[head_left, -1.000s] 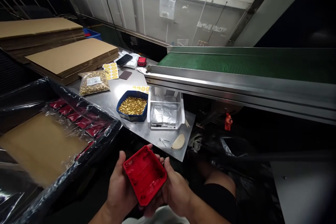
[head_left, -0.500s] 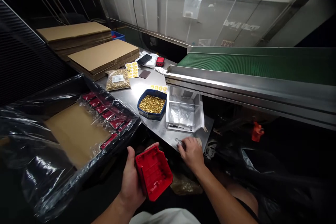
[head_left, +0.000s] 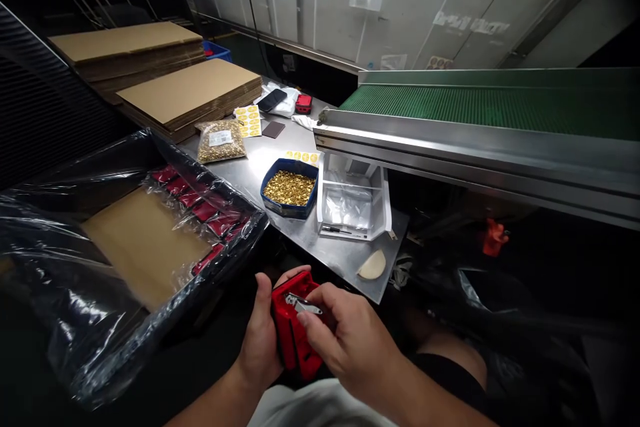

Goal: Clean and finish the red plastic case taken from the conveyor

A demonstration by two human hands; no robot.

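Observation:
My left hand (head_left: 260,339) is closed around a red plastic housing (head_left: 289,340), an open shell with its hollow side turned up toward me. Between the thumb and fingers of my right hand (head_left: 353,327) is a small silver nail clipper (head_left: 306,305), its jaws at the shell's upper inner edge. Part of the shell is hidden behind my right hand. Beyond my hands, on the metal table (head_left: 327,255), lies a pale half-round pad (head_left: 372,265).
A blue tray (head_left: 264,195) of small gold-coloured pieces stands beside a white bin (head_left: 387,213) with clear bags. To the left is a plastic-lined box (head_left: 265,227) holding red bagged parts. Cardboard stacks (head_left: 190,90), a bag of gold pieces (head_left: 223,147) and a green conveyor (head_left: 450,107) lie farther back.
My right hand has come from the table edge to the red housing, bringing the nail clipper. The half-round pad is now uncovered. The housing has turned in my left hand, and the view has tilted down.

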